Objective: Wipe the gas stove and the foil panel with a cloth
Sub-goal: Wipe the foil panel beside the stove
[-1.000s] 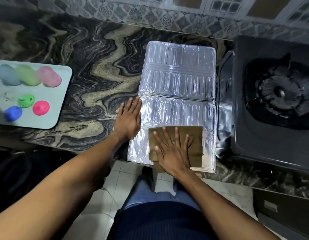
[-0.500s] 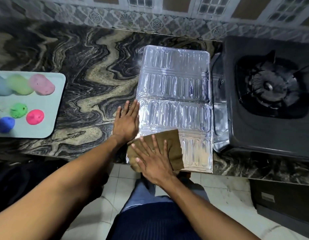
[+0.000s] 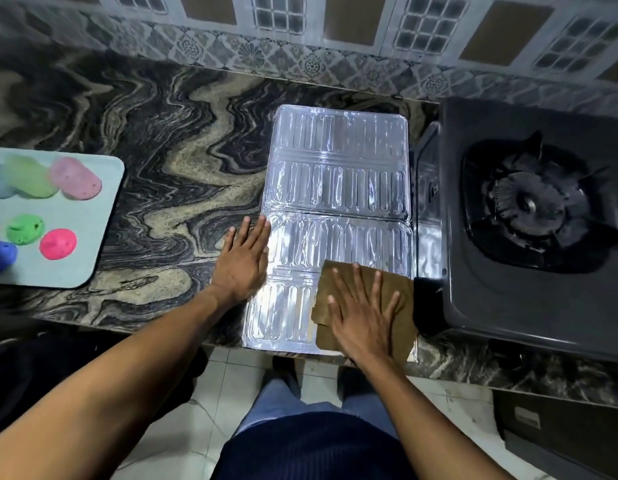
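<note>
Right hand (image 3: 364, 317) lies flat, fingers spread wide, pressing the brown cloth (image 3: 397, 299) on the foil panel (image 3: 338, 188) at its 5 o'clock corner. Left hand (image 3: 243, 261), flat and open, pins the 9 o'clock edge, probably to stop sliding. Gas stove (image 3: 508, 299) waits at 3 o'clock on the bench (image 3: 162, 188).

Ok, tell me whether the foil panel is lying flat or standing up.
Lying flat. The foil panel rests unfolded on the countertop beside the gas stove, with the left hand on its edge and the cloth pressed on top.

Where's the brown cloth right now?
The brown cloth lies flat under the right hand on the near right corner of the foil panel, just left of the gas stove.
</note>
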